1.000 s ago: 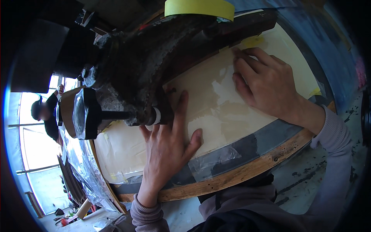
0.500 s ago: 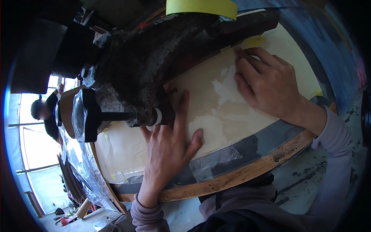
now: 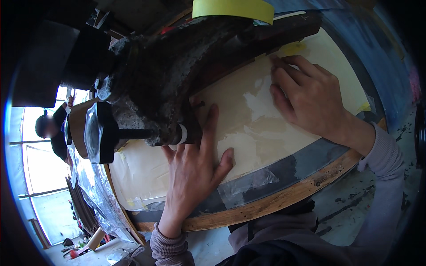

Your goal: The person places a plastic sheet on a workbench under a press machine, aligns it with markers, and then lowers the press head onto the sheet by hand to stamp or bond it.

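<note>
My left hand (image 3: 190, 175) lies on a cream paper-like sheet (image 3: 244, 155), fingers stretched and thumb apart. Some of its fingertips disappear under a dark, rough metal tool body (image 3: 164, 75) with a black knob (image 3: 101, 132) on a threaded rod. On the far right of the sheet, my right hand (image 3: 308, 95) has bent fingers drawn together, tips pressed at the sheet's far edge beside a long dark bar (image 3: 288, 29). Whatever those fingertips hold, if anything, is hidden. Paler, glossy patches mark the sheet between my hands.
Under the sheet is a curved grey panel (image 3: 306, 157) with a wooden rim (image 3: 284, 193). A roll of yellow tape (image 3: 233, 9) rests on top of the dark tool. Clear plastic film (image 3: 100, 195) hangs at the left. Another person (image 3: 55, 133) stands beyond, by bright windows.
The dark tool body, its knob and the tape roll have shifted very slightly to the right. Both my hands keep their places.
</note>
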### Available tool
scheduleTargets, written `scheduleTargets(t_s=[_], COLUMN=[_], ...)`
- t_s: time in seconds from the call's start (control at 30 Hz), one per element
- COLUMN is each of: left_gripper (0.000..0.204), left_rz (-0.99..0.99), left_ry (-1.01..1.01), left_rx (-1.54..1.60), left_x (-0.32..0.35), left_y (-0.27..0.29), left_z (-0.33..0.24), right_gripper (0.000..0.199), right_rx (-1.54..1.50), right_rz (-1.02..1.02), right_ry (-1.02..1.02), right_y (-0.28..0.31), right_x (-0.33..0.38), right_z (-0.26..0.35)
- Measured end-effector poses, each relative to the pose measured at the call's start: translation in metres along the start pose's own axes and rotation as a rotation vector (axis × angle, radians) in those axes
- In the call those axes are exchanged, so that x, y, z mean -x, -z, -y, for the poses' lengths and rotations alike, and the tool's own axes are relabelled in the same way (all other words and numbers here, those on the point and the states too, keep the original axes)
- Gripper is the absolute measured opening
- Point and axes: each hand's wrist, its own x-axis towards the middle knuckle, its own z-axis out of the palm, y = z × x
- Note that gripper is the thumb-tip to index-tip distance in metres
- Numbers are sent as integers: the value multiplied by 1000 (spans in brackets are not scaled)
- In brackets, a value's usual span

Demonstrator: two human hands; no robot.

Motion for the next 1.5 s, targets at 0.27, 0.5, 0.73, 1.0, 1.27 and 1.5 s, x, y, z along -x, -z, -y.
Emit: scheduleTargets(t_s=[0.27, 0.5, 0.73, 1.0, 1.27, 1.5], left_gripper=[70, 67, 70, 66, 35, 41], left_rz=[-21, -75, -93, -302, -974, -1101], left_ry=[-4, -3, 31, 355, 475, 378], left_rx=[35, 98, 166, 92, 72, -42], left_x=[4, 6, 45, 132, 146, 145], left_y=[-2, -8, -9, -35, -82, -91], left_z=[-1, 1, 0, -29, -46, -37], right_gripper=[15, 22, 48, 71, 63, 47], right_rx=[-42, -64, -55, -159, -145, -53], right_rz=[27, -37, 214, 340, 72, -261], right_ry=[-7, -44, -7, -111, -251, -277], right_y=[1, 3, 15, 66, 48, 20], right_x=[3, 6, 18, 81, 121, 121], right_z=[1, 3, 10, 80, 116, 119])
